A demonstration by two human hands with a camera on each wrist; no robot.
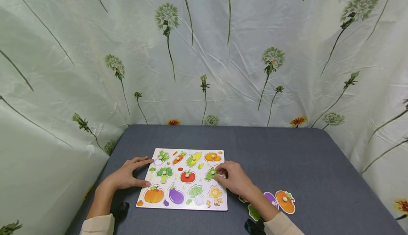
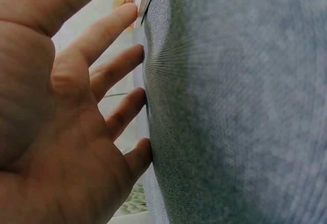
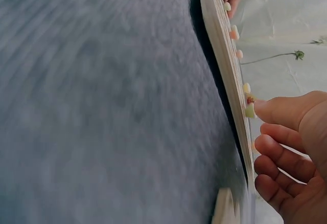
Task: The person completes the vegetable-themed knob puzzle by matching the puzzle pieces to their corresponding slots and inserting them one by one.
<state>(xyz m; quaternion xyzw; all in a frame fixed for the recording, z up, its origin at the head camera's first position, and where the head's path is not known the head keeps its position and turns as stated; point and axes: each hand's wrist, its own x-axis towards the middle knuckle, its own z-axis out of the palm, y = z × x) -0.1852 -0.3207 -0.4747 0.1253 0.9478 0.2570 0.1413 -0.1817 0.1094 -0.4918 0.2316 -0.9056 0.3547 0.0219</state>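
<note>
A white vegetable puzzle board (image 1: 201, 178) lies on the dark cloth-covered table. My left hand (image 1: 127, 174) is spread at its left side, with thumb and index fingertips at the edge; in the left wrist view the other fingertips (image 2: 137, 97) rest on the cloth. At the board's right side, my right hand (image 1: 235, 178) pinches the knob of a green vegetable piece (image 1: 209, 174) lying in the middle row. Knobbed pieces also sit in the board, including a broccoli (image 1: 164, 174), a tomato (image 1: 188, 176) and a corn (image 1: 193, 159). The bottom row shows pictures without knobs.
Right of the board lie loose pieces: an orange pumpkin (image 1: 284, 203), a purple piece (image 1: 269, 197) and a green piece (image 1: 254, 213), partly hidden by my right forearm. A flower-printed curtain (image 1: 236, 68) hangs behind the table.
</note>
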